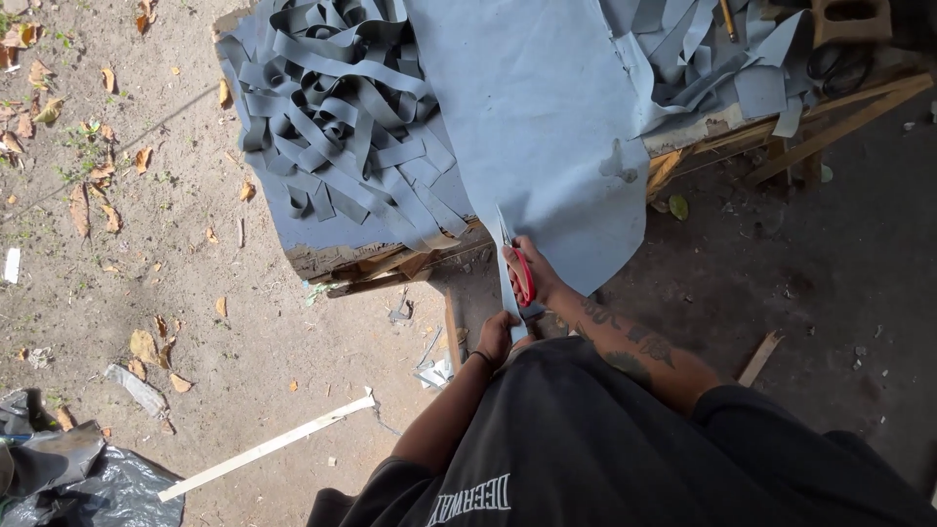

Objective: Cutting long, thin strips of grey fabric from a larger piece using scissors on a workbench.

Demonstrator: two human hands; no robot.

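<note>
A large grey-blue sheet (547,117) hangs over the front edge of a wooden table (342,256). My right hand (535,276) grips red-handled scissors (522,275) whose blades point up into the sheet's lower edge. A narrow strip (511,304) cut from the sheet runs down from the blades. My left hand (496,337) is closed around the lower end of that strip, just below the scissors.
A heap of cut grey-blue strips (337,117) covers the table's left part, and more offcuts (703,49) lie at the right. Black scissors (837,66) rest at the far right. On the dirt ground lie dry leaves, a white slat (268,446) and a black plastic bag (88,488).
</note>
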